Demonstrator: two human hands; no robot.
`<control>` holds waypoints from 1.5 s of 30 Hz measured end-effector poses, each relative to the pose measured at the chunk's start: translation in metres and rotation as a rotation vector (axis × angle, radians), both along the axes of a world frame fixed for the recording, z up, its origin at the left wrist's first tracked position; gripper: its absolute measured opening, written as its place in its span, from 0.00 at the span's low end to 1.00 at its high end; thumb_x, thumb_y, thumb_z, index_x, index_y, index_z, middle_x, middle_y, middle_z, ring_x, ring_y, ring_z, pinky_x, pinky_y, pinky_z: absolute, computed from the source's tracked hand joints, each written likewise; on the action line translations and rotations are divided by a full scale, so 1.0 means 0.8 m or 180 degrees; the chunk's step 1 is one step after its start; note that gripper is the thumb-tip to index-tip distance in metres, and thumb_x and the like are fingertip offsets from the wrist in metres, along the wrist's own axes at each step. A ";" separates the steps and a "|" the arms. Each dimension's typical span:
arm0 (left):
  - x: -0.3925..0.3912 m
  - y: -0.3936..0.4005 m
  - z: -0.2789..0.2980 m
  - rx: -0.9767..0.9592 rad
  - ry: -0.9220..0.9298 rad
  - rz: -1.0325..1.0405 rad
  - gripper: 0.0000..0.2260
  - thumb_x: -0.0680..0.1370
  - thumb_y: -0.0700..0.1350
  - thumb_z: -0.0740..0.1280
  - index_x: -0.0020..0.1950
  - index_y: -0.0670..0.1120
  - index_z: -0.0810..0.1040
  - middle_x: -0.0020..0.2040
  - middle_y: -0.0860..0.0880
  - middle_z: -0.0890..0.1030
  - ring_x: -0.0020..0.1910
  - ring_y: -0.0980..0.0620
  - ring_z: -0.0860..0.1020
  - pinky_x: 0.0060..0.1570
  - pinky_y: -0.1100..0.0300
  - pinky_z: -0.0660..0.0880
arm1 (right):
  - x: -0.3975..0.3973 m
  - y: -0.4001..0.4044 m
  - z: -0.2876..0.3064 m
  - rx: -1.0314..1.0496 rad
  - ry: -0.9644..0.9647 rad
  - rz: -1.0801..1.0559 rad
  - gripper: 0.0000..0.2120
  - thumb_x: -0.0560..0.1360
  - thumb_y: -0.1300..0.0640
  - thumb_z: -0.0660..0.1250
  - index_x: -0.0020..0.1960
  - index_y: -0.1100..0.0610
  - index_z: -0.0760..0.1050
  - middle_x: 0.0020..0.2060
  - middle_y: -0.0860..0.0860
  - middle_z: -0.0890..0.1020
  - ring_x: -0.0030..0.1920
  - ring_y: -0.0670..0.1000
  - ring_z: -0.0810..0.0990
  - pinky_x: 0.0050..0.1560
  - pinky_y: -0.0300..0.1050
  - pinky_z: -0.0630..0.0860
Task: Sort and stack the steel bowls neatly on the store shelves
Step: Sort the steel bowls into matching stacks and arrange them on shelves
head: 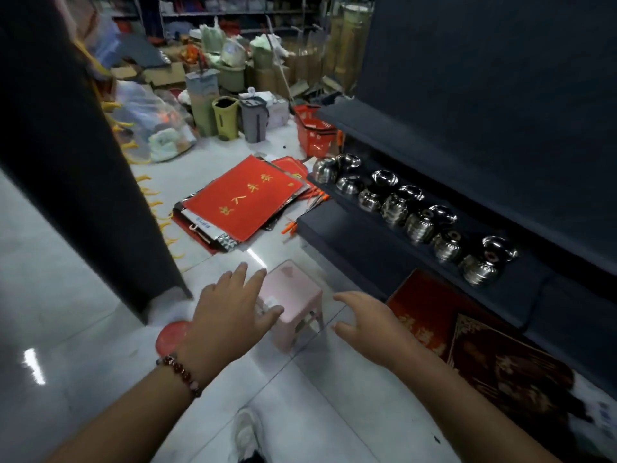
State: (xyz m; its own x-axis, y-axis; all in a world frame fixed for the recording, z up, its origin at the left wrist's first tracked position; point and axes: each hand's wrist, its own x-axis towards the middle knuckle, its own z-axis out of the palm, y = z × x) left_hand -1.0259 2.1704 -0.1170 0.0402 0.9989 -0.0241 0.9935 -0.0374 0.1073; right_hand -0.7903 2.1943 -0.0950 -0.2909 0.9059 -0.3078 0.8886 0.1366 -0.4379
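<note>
While both hands hover empty over the pink stool (293, 295) on the floor, the step in hand looks like getting settled low in front of the bowls, probably by shifting or steadying that stool, though this is a guess. At the far left a dark shelf end panel (66, 155) closes off that side, with yellow hooks along its edge and a red round lid (172, 335) on the tiles near its foot. The left hand (227, 315), a bead bracelet (180, 372) on its wrist, has its fingers (257, 282) spread and straight, lying over the stool's near left corner; I cannot tell whether they touch it. Beyond, in the middle of the floor, a pile of red mats (243, 198) with gold lettering lies flat, and farther off stand bins, bags and a red basket (314, 135). The right hand (367, 322) hangs just right of the stool, fingers loosely parted and holding nothing. To do this well, place the stool square to the shelf and clear of the mat pile, so that both arms can reach along the row. The steel bowls (417, 212) sit upside down in short stacks on the low dark shelf (350, 235) at right, running from far to near, uneven in height and spacing. Dark red rugs (484, 355) lean below the shelf and crowd the foot room there.
</note>
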 end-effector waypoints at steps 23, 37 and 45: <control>0.053 0.548 -0.008 -0.0240 0.0553 -0.1563 0.35 0.74 0.67 0.52 0.74 0.49 0.73 0.71 0.39 0.74 0.68 0.37 0.75 0.60 0.44 0.75 | 0.032 0.442 -0.043 0.0139 0.0197 -0.1143 0.32 0.80 0.46 0.61 0.80 0.48 0.53 0.80 0.49 0.54 0.80 0.53 0.48 0.79 0.52 0.44; 0.084 0.790 -0.046 -0.0455 0.0536 -0.1276 0.31 0.80 0.66 0.54 0.81 0.54 0.57 0.82 0.43 0.55 0.79 0.41 0.58 0.74 0.46 0.59 | 0.067 0.719 -0.086 0.0200 -0.0132 -0.0624 0.36 0.79 0.45 0.62 0.80 0.49 0.48 0.80 0.53 0.52 0.79 0.57 0.50 0.78 0.55 0.48; 0.060 0.941 -0.231 -0.0540 0.0514 -0.1271 0.34 0.77 0.67 0.51 0.80 0.53 0.60 0.80 0.43 0.59 0.77 0.39 0.63 0.72 0.45 0.64 | 0.025 0.859 -0.257 0.0048 -0.0154 -0.0642 0.37 0.79 0.45 0.62 0.81 0.49 0.46 0.81 0.52 0.49 0.80 0.56 0.46 0.78 0.52 0.43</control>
State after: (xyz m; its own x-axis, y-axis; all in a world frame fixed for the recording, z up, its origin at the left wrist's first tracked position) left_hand -0.9779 2.9229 -0.3018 0.4033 0.8873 -0.2235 0.9094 -0.4159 -0.0101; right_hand -0.7701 2.8817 -0.3008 -0.0885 0.9488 -0.3031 0.9185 -0.0400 -0.3933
